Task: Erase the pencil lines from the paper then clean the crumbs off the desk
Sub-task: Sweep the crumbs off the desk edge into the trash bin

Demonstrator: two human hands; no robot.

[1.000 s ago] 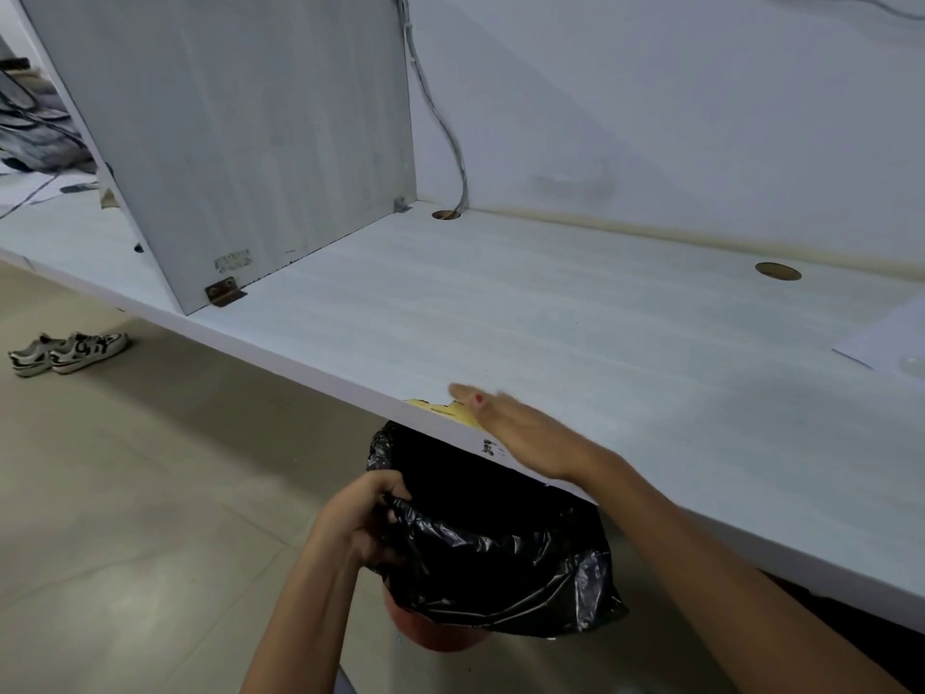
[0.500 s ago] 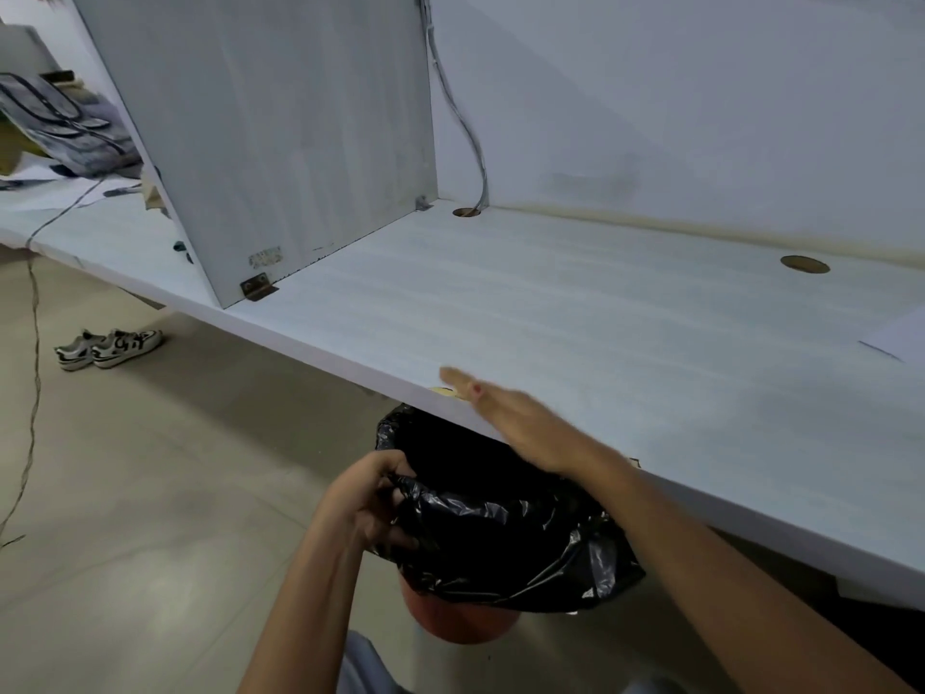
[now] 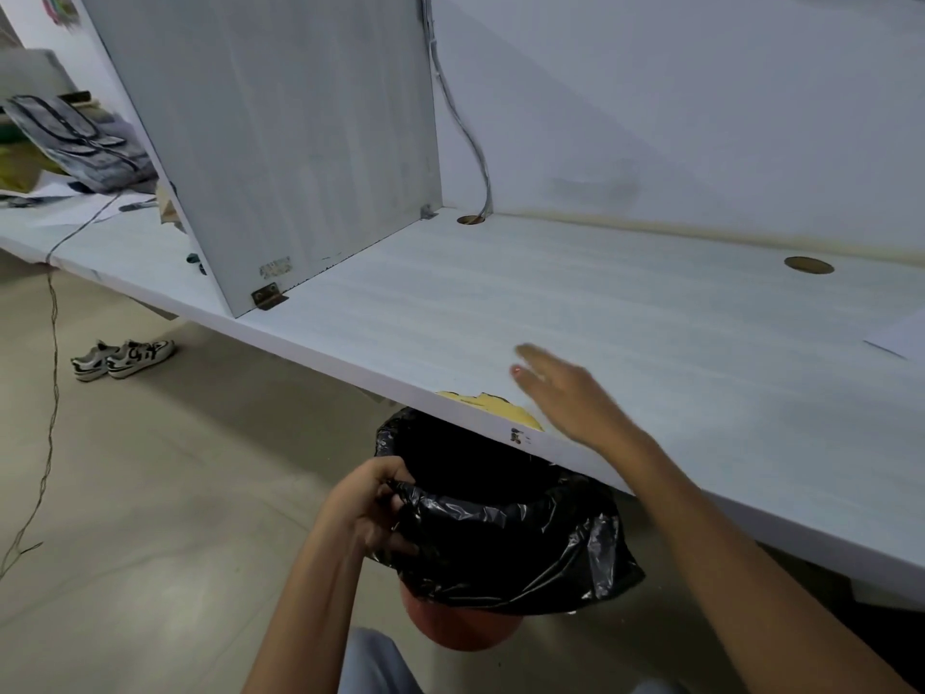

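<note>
Bin: I see an orange bin (image 3: 458,628) on the floor below the surface's front edge, lined with a black bag (image 3: 505,538) that folds over its rim and hangs down the outside. The mouth is open, half under the edge. Inside I see only dark; I cannot tell what it holds.

Left hand: my left hand (image 3: 368,508) is closed on the bag's near-left rim, fingers bunching the plastic.

Right hand: my right hand (image 3: 565,398) lies flat and wide on the surface (image 3: 625,313) near the front edge, fingers together, holding nothing. It is motion-blurred.

Crumbs: too small for me to make out on the surface.

Front edge: a chipped patch (image 3: 493,403) showing yellow sits just left of the right hand, directly above the bin's mouth.

Paper: a white sheet (image 3: 901,335) lies at the right edge of the view, well apart from both hands.

Back of surface: two round holes, one (image 3: 470,219) with a cable passing through.
</note>
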